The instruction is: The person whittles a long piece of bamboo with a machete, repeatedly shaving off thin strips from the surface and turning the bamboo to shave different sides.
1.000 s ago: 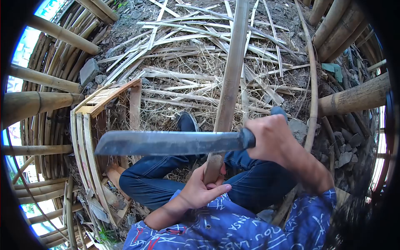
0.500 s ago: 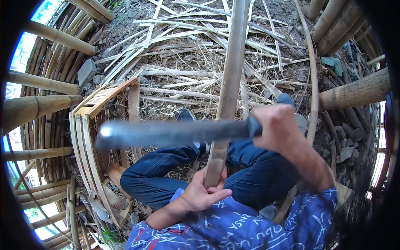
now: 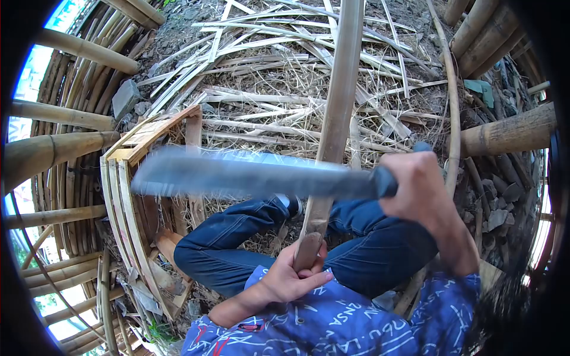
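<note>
My left hand (image 3: 295,274) is wrapped round the near end of a long split bamboo strip (image 3: 338,113), close in front of my shirt. The strip runs away from me between my bent legs toward the top of the view. My right hand (image 3: 417,183) grips the dark handle of a machete (image 3: 249,175). Its broad blade, blurred by motion, points left and crosses over the bamboo strip in this view, covering part of it.
Several thin bamboo strips (image 3: 261,98) and fibrous shavings litter the ground ahead. A wooden slatted crate (image 3: 123,155) stands at my left. Bamboo poles (image 3: 510,132) project in from both sides. Broken stones (image 3: 499,213) lie at the right, and a grey block (image 3: 125,98) at the far left.
My right hand and the machete have shifted slightly right, and the flat of the blade shows broader. The strip's far end has moved a little right; my left hand still holds it.
</note>
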`<state>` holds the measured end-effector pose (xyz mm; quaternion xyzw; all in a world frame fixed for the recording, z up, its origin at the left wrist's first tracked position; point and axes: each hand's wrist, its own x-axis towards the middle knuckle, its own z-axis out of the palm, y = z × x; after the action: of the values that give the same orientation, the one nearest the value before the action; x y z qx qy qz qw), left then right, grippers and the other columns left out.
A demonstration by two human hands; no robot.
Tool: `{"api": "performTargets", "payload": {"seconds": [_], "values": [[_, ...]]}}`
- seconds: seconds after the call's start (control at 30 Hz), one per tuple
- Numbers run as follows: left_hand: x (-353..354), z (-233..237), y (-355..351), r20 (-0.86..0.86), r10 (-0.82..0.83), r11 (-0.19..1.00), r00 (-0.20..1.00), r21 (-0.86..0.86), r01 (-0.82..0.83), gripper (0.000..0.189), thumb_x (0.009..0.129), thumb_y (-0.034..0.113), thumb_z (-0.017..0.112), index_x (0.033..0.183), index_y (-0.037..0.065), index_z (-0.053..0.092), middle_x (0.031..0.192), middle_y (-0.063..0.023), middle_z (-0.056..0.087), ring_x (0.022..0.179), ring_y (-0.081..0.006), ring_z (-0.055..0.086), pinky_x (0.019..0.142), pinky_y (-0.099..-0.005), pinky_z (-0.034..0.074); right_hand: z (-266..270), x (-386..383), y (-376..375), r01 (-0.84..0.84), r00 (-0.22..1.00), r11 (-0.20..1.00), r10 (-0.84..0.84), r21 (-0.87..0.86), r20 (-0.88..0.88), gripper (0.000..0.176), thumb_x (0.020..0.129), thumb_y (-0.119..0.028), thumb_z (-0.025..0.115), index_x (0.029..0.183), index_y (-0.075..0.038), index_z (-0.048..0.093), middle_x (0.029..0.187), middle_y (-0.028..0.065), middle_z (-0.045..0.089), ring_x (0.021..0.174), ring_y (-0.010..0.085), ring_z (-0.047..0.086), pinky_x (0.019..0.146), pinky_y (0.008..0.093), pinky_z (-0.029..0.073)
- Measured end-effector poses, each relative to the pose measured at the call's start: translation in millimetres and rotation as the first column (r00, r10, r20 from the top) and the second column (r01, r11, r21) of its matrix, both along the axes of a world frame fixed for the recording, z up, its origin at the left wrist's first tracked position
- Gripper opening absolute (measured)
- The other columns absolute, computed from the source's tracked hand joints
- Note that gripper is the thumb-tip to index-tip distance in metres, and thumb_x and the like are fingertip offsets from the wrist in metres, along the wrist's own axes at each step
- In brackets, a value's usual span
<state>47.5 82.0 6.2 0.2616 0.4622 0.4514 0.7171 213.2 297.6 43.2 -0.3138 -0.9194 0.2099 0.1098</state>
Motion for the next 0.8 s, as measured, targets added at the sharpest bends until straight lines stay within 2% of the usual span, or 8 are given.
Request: {"api": "performTargets", "payload": {"seconds": [0.03, 0.07, 0.13, 0.37, 0.47, 0.57, 0.63, 0.8], "values": [[-2, 0, 2, -0.011, 0.005, 1.000, 1.000, 0.009, -0.004, 0.033, 0.081, -0.003, 0.072, 0.101, 0.006, 0.047, 0.064, 0.0067, 0.040, 0.057, -0.0002, 0.034, 0.054, -0.0186, 0.029, 4, -5, -6, -0.111, 0.994, 0.992, 0.111, -0.059, -0.016, 0.020, 0.059, -0.016, 0.071, 0.073, -0.008, 0.060, 0.068, 0.0133, 0.063, 0.065, 0.0329, 0.065, 0.060, 0.0425, 0.051], [-3, 2, 5, -0.013, 0.001, 1.000, 1.000, 0.008, 0.000, 0.033, 0.081, -0.003, 0.072, 0.101, 0.006, 0.047, 0.064, 0.0067, 0.040, 0.057, -0.0002, 0.034, 0.054, -0.0186, 0.029, 4, -9, -11, -0.108, 0.994, 0.992, 0.107, -0.060, -0.019, 0.020, 0.059, -0.016, 0.071, 0.073, -0.008, 0.060, 0.068, 0.0133, 0.063, 0.065, 0.0329, 0.065, 0.060, 0.0425, 0.051], [-5, 7, 9, -0.080, 0.004, 1.000, 0.997, 0.005, -0.003, 0.034, 0.080, 0.000, 0.074, 0.102, 0.006, 0.048, 0.067, 0.0058, 0.043, 0.058, -0.0004, 0.034, 0.054, -0.0188, 0.029, 4, -15, -16, -0.243, 0.967, 0.968, 0.247, -0.068, 0.057, 0.023, 0.057, -0.016, 0.072, 0.073, -0.008, 0.058, 0.067, 0.0114, 0.063, 0.063, 0.0301, 0.065, 0.058, 0.0407, 0.051], [-5, 6, 7, -0.056, 0.032, 0.999, 0.998, -0.028, -0.033, 0.039, 0.078, 0.002, 0.077, 0.107, 0.006, 0.051, 0.070, 0.0053, 0.047, 0.059, -0.0004, 0.036, 0.055, -0.0188, 0.028, 2, -14, -15, -0.250, 0.963, 0.964, 0.258, -0.093, 0.078, 0.024, 0.057, -0.017, 0.073, 0.072, -0.006, 0.057, 0.065, 0.0112, 0.062, 0.063, 0.0298, 0.065, 0.057, 0.0406, 0.051], [-5, 7, 9, -0.107, 0.001, 0.999, 0.994, -0.042, -0.006, 0.039, 0.078, 0.001, 0.076, 0.108, 0.006, 0.052, 0.069, 0.0058, 0.047, 0.059, -0.0007, 0.036, 0.055, -0.0190, 0.028, 1, -13, -14, -0.253, 0.961, 0.963, 0.261, -0.095, 0.086, 0.024, 0.057, -0.017, 0.073, 0.072, -0.006, 0.057, 0.065, 0.0111, 0.062, 0.063, 0.0299, 0.065, 0.058, 0.0409, 0.051], [-5, 7, 9, -0.071, 0.002, 1.000, 0.997, -0.025, -0.004, 0.038, 0.078, 0.000, 0.075, 0.107, 0.006, 0.050, 0.067, 0.0062, 0.045, 0.058, -0.0011, 0.035, 0.055, -0.0193, 0.028, -1, -13, -13, -0.240, 0.967, 0.968, 0.246, -0.075, 0.071, 0.024, 0.058, -0.017, 0.073, 0.072, -0.006, 0.058, 0.065, 0.0109, 0.062, 0.064, 0.0299, 0.065, 0.058, 0.0411, 0.051], [-5, 7, 10, -0.014, -0.007, 0.999, 1.000, 0.041, 0.008, 0.036, 0.083, -0.001, 0.070, 0.111, 0.005, 0.047, 0.065, 0.0066, 0.037, 0.056, -0.0009, 0.030, 0.053, -0.0192, 0.027, -1, -14, -13, -0.226, 0.972, 0.973, 0.228, -0.046, 0.047, 0.023, 0.058, -0.018, 0.073, 0.071, -0.007, 0.058, 0.065, 0.0105, 0.062, 0.064, 0.0296, 0.066, 0.058, 0.0413, 0.051], [-6, 7, 11, -0.031, -0.027, 0.998, 0.999, 0.047, 0.029, 0.037, 0.084, -0.001, 0.068, 0.111, 0.005, 0.045, 0.065, 0.0070, 0.035, 0.056, -0.0016, 0.029, 0.054, -0.0198, 0.027, -6, -12, -13, -0.202, 0.977, 0.979, 0.203, -0.018, 0.063, 0.023, 0.057, -0.019, 0.073, 0.070, -0.008, 0.058, 0.065, 0.0099, 0.062, 0.064, 0.0292, 0.066, 0.058, 0.0407, 0.051]]}}
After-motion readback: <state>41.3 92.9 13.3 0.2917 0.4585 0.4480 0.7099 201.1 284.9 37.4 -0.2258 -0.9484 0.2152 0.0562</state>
